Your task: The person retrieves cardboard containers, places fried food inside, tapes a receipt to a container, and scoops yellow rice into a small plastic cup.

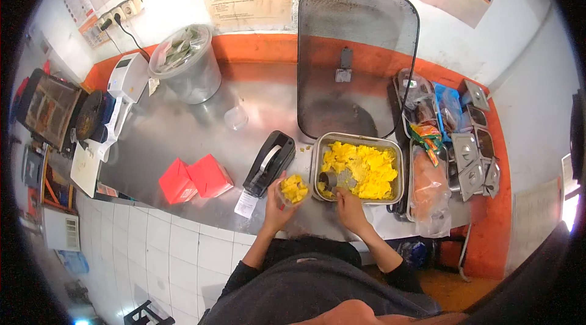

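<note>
My left hand (pixel 278 212) holds a small clear plastic cup (pixel 294 190) filled with yellow food pieces, just left of a metal tray. My right hand (pixel 350 209) grips a metal scoop (pixel 327 179), whose cup-shaped end is inside the tray at its left. Soft yellow food that looks like scrambled egg (pixel 366 167) covers much of the wire mesh in the rectangular metal tray (pixel 400 178). A black tape dispenser (pixel 271 162) and a printed slip (pixel 246 204) lie left of my left hand. Two red paper boxes (pixel 196 178) sit further left.
A mesh food cover (pixel 357 18) leans on the wall behind the tray. A clear plastic bucket (pixel 194 80) and a small clear lid (pixel 236 117) are at the back left. Trays with bagged food (pixel 428 187) and metal lids (pixel 466 148) stand at right. A white printer (pixel 129 76) is far left.
</note>
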A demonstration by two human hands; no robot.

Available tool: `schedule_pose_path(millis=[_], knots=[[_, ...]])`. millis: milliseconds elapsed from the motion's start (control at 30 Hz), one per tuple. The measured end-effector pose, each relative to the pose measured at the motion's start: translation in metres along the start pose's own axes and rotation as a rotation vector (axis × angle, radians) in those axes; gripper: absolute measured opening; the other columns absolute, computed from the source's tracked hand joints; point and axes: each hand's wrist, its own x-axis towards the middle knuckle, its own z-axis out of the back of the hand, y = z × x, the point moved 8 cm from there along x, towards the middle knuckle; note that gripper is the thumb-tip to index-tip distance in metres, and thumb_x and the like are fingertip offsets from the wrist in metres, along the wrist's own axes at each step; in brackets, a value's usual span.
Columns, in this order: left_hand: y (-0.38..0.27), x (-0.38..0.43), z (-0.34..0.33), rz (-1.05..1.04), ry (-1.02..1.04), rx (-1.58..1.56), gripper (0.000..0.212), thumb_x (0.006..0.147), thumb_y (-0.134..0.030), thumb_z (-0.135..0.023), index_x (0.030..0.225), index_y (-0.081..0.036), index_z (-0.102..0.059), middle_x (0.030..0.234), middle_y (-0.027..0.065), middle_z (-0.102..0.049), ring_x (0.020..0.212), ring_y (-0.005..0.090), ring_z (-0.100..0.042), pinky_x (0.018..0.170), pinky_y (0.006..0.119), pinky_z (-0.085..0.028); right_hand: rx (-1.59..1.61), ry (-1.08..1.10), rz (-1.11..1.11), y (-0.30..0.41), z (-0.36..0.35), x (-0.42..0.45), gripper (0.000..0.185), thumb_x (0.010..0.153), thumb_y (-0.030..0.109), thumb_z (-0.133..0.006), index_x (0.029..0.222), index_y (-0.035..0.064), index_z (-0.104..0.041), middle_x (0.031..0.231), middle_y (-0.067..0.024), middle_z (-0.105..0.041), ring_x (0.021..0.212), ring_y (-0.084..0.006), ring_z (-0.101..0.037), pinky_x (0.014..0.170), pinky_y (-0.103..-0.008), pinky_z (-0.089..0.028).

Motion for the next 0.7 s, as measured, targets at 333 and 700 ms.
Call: schedule_pose_path(millis=[333, 700], knots=[[-0.016, 0.013, -0.021, 0.094, 0.105, 0.077, 0.078, 0.075, -0.001, -0.076, 0.138, -0.004, -0.030, 0.150, 0.0169, -0.028, 0.132, 0.0239, -0.039, 0.109, 0.037, -0.036, 0.922, 0.001, -0.350, -0.032, 0.001, -0.019, 0.033, 0.102, 0.017, -0.041, 0.128, -0.0011, -0.051, 0.070, 0.0036, -0.043, 0.058, -0.0054, -0.039, 0.054, -0.0196, -0.036], [-0.030, 0.032, -0.056, 0.030, 0.146, 0.177, 0.081, 0.074, -0.010, -0.080, 0.137, -0.002, -0.031, 0.148, 0.0192, -0.032, 0.133, 0.0262, -0.040, 0.110, 0.038, -0.033, -0.169, -0.210, 0.382, 0.058, 0.031, -0.038, 0.053, 0.082, -0.003, -0.050, 0.135, 0.0011, -0.047, 0.098, -0.0209, -0.056, 0.084, -0.0371, -0.056, 0.075, -0.0414, -0.048]])
